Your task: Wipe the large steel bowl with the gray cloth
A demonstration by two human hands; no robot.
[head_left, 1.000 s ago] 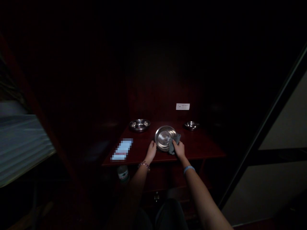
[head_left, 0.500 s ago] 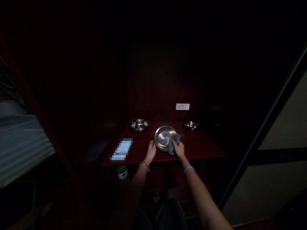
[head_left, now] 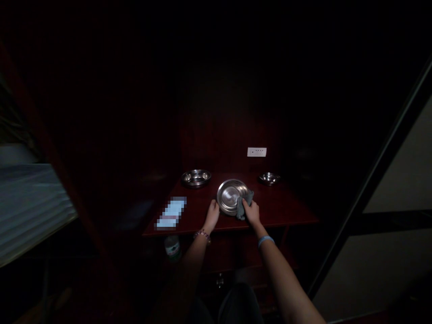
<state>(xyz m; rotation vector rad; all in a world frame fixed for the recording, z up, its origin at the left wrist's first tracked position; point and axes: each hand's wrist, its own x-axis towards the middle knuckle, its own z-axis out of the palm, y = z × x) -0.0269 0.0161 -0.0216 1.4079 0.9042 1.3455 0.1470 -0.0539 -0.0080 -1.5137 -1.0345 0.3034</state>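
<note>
A round steel plate (head_left: pixel 229 195) is tilted up on the dark red wooden table (head_left: pixel 286 209), its face turned toward me. My left hand (head_left: pixel 212 213) grips its left rim with closed fingers. My right hand (head_left: pixel 251 212) is closed on a grey cloth (head_left: pixel 242 204), pressed against the plate's right edge. A beaded bracelet circles my left wrist and a light blue band my right.
A steel bowl (head_left: pixel 196 177) stands at the back left of the table and a smaller one (head_left: pixel 269 178) at the back right. A blurred flat packet (head_left: pixel 171 213) lies near the left front edge. A white wall socket (head_left: pixel 257 152) sits behind. A bottle (head_left: pixel 173 249) stands below the table.
The plate has tipped slightly, its face catching less glare. My right hand with the cloth has shifted a little along the plate's right edge. My left hand holds its place.
</note>
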